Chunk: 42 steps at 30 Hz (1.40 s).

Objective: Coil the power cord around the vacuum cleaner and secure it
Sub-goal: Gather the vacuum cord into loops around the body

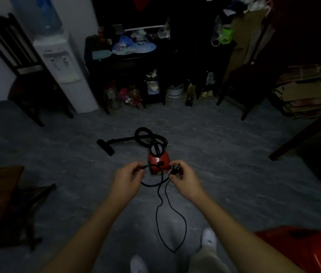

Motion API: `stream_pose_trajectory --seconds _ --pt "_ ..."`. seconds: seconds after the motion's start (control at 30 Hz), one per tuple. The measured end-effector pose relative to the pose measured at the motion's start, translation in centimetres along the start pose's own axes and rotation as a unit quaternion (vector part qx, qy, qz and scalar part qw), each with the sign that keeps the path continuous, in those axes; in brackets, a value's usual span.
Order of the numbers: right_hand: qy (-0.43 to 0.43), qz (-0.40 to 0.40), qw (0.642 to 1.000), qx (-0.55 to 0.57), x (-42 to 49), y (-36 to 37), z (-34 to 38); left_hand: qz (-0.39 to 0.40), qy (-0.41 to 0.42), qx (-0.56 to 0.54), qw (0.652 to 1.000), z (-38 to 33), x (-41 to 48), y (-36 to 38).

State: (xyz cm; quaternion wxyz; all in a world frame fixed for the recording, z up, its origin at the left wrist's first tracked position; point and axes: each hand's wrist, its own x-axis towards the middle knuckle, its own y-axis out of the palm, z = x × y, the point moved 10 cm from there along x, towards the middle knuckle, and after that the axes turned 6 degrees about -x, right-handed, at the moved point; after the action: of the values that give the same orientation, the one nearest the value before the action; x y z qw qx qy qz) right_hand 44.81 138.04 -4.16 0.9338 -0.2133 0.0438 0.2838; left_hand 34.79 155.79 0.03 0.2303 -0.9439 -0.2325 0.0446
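Both hands up! The left hand (129, 179) pinches the black power cord (156, 217), fingers curled around it. The right hand (184, 181) grips what looks like the plug (175, 170). A small loop sags between them, and a long slack loop hangs to 6 o'clock. The red vacuum cleaner (159, 159) sits on the floor (234, 174) at 12 o'clock, just beyond the hands. Its body runs 12 to 6, its hose (145, 134) piled behind. Both hands look equally near, so coiling means reaching forward.

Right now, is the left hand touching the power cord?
Touching. The head view shows the left hand pinching the power cord between its fingertips.
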Motion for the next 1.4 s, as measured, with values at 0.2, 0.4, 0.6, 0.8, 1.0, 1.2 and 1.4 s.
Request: stream_pose_trajectory --seconds 0.2,0.4,0.6,0.8,1.0,1.2,1.4 --pt "-0.008 0.061 0.998 -0.015 3.3 -4.9 -4.2 -0.050 -0.072 -0.029 0.996 -0.7 0.6 6.4" --pt "0.010 0.111 0.993 0.045 5.3 -8.3 -7.9 -0.117 -0.136 -0.095 0.979 -1.2 0.5 11.2" --pt "-0.015 0.114 0.992 0.043 6.2 -8.8 -10.2 -0.125 -0.164 -0.126 0.970 -1.3 0.5 13.9" --pt "0.001 0.139 0.990 0.034 6.4 -6.3 -13.7 -0.127 -0.183 -0.115 0.968 2.3 -0.6 15.9" --pt "-0.003 0.135 0.991 0.000 6.1 -2.6 -17.6 -0.126 -0.214 -0.137 0.959 9.6 -3.4 17.0" --pt "0.023 0.153 0.988 -0.014 5.8 2.4 -23.3 -0.107 -0.231 -0.153 0.955 16.6 -5.2 17.4" --pt "0.033 0.148 0.988 -0.010 5.6 4.7 -26.2 -0.093 -0.232 -0.176 0.952 20.5 -6.7 19.0"
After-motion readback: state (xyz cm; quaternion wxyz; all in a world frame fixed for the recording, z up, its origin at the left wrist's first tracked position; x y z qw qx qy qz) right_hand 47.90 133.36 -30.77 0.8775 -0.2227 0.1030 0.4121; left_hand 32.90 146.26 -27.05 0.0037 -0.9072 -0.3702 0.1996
